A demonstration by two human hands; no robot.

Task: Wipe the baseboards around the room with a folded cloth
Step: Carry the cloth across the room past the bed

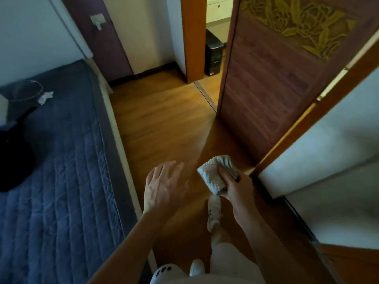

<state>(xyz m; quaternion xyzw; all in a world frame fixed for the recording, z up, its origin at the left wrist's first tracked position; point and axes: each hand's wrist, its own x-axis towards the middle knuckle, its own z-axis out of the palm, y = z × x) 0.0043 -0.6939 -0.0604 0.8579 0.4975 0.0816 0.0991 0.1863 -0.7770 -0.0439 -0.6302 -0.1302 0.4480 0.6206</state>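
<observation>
Right now my right grip [235, 186] is closed on the folded cloth [213, 173], thumb across the top and fingers curled under. It holds the cloth in the air above the floor [164, 130], near the foot of the white wall [328, 160] on my right. My left grip [162, 185] is open with the fingers spread, holding nothing, between the cloth and the bed [61, 160]. I am standing, so no baseboard is within reach; the clearest is the dark baseboard [155, 69] along the far wall. I judge I should crouch low, press a flat face of the fold against the board, and draw it along in one long pass. The open door [276, 78] may hide some board behind it.
</observation>
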